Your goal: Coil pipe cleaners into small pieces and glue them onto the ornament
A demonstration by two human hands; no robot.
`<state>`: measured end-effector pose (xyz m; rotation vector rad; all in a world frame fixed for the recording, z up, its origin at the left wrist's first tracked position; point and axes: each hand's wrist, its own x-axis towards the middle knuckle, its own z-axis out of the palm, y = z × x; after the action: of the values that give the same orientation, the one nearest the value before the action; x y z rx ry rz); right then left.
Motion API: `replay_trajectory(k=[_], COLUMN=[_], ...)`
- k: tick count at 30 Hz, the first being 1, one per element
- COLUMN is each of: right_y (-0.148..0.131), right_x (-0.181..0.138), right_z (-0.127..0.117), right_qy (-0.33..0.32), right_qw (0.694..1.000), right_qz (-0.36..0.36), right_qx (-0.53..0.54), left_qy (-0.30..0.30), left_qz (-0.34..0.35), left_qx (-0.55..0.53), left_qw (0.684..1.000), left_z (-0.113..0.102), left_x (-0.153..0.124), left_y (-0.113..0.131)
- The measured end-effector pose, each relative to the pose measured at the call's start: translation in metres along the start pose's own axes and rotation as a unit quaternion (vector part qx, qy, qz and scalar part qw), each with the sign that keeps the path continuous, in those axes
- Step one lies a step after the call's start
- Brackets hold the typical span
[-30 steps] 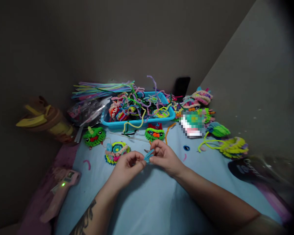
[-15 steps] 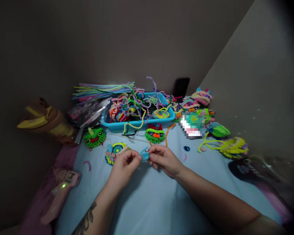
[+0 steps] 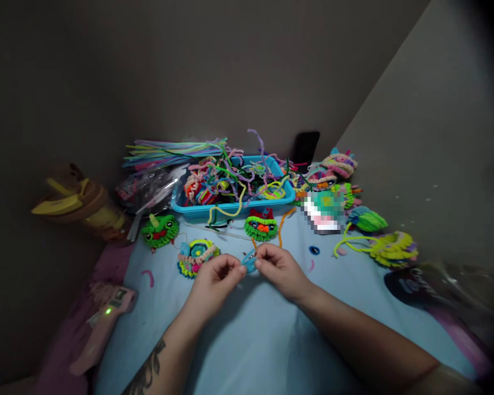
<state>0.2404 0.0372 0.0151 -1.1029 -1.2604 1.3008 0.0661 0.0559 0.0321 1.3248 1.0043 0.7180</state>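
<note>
Between my fingertips is a light-blue pipe cleaner (image 3: 250,262), bent into a small loop. My left hand (image 3: 220,277) pinches it from the left. From the other side my right hand (image 3: 280,270) pinches it, fingers curled. Just beyond my left hand lies a round multicoloured pipe-cleaner piece (image 3: 196,253) with a blue and yellow centre, partly covered by that hand. A green pipe-cleaner face (image 3: 261,227) with a red top and orange middle lies beyond my hands. Farther left is another green face (image 3: 160,230) with eyes and a yellow horn.
A blue basket (image 3: 230,208) full of coloured pipe cleaners stands at the back, with a bundle of straight stems (image 3: 177,148) behind it. At left are a pink glue gun (image 3: 107,323) and a brown cup (image 3: 86,203). A yellow coiled piece (image 3: 393,248) and a blue eye (image 3: 314,250) lie right.
Both hands have shifted slightly right, along with the blue pipe cleaner. Its loop now shows more openly between the fingertips.
</note>
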Motion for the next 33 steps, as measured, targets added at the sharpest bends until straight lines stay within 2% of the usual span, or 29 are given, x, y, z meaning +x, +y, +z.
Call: replay_trajectory(k=[14,18,23,33], right_y=[0.0027,0.0023,0.0001,0.006], right_x=[-0.0029,-0.0021,-0.002,-0.0036], right_z=[0.0082,0.0096,0.0084,0.0059], right_qy=[0.082,0.088,0.053,0.085], right_qw=[0.991,0.993,0.999,0.984], right_qz=[-0.017,-0.017,-0.001,-0.022], right_qx=[-0.108,-0.072,-0.01,-0.152], left_qy=[0.03,0.04,0.043,0.053], left_qz=[0.02,0.031,0.052,0.044], left_qx=[0.066,0.079,0.097,0.123], left_qw=[0.997,0.996,0.993,0.99], left_z=[0.0014,0.001,0.0012,0.0065], left_x=[0.0,0.0001,-0.0024,-0.0024], left_y=[-0.0022,-0.0025,-0.0026,-0.0066])
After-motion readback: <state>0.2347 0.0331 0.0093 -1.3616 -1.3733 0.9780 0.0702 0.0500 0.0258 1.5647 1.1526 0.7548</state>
